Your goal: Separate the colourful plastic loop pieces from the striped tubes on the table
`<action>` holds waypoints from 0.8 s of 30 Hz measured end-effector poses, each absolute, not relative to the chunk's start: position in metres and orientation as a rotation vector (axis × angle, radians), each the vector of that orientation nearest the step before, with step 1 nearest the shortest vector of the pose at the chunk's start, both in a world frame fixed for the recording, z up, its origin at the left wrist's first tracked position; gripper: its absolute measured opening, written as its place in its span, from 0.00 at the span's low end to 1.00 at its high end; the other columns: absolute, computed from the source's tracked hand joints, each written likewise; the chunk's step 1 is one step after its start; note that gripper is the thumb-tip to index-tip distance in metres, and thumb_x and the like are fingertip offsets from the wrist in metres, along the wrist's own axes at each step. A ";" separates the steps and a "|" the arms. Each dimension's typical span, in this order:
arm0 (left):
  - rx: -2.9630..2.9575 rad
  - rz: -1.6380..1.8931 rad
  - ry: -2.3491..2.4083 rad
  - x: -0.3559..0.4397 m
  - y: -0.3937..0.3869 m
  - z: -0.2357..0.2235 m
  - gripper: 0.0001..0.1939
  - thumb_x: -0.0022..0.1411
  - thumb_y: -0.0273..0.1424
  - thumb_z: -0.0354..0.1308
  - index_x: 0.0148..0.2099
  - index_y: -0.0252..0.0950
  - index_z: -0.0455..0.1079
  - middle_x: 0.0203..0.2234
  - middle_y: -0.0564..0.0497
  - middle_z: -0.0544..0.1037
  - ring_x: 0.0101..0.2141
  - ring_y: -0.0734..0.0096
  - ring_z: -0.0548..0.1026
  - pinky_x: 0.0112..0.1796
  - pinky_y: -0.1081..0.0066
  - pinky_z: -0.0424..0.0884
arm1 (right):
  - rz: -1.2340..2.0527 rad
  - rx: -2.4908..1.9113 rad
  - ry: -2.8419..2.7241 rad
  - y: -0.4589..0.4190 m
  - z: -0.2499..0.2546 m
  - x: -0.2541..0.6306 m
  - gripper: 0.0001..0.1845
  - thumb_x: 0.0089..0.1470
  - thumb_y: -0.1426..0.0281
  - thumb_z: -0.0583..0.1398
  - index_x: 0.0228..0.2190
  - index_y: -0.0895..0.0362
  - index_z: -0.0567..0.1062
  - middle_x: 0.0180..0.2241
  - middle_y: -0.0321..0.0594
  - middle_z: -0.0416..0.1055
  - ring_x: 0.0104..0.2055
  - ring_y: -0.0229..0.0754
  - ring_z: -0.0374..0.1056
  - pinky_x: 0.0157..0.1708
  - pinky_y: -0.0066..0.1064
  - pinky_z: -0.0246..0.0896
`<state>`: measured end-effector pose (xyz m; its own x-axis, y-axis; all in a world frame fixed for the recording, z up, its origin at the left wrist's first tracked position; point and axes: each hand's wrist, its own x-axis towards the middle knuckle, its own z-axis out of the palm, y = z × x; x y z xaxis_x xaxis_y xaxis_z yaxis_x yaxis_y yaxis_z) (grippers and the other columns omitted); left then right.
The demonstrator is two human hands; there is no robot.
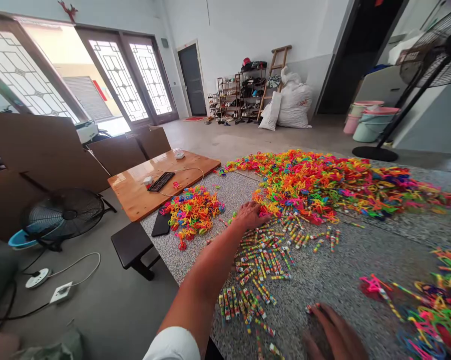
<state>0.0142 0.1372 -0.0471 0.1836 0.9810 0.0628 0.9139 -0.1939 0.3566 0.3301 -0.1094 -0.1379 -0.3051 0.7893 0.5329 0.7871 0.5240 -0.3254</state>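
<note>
My left hand [249, 216] reaches across the stone-topped table [308, 272] to the near edge of a big heap of bright plastic pieces [315, 185]. Its thumb is spread away from the fingers, and nothing shows in its grasp. Many short tubes with a colourful pattern [272, 262] lie below and right of that hand, some lined up in rows. At the bottom edge, my right hand [334, 335] is a little blurred, with fingers apart. The end of one patterned tube [308, 309] shows at its fingertip; whether they touch is unclear.
A smaller heap of plastic pieces [193, 212] lies beside a black phone [160, 223] on the left. More looped pieces [435, 315] lie at right. A wooden table [135, 197], dark stool [132, 243] and floor fan [69, 215] stand left; a standing fan [375, 152] is at right.
</note>
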 end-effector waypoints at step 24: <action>1.955 0.786 1.607 0.039 0.290 -0.059 0.32 0.64 0.54 0.55 0.60 0.38 0.72 0.51 0.42 0.78 0.56 0.53 0.71 0.61 0.57 0.62 | 0.328 -1.718 -1.452 0.241 -0.080 0.351 0.35 0.58 0.44 0.54 0.46 0.63 0.75 0.50 0.60 0.72 0.56 0.58 0.66 0.59 0.48 0.57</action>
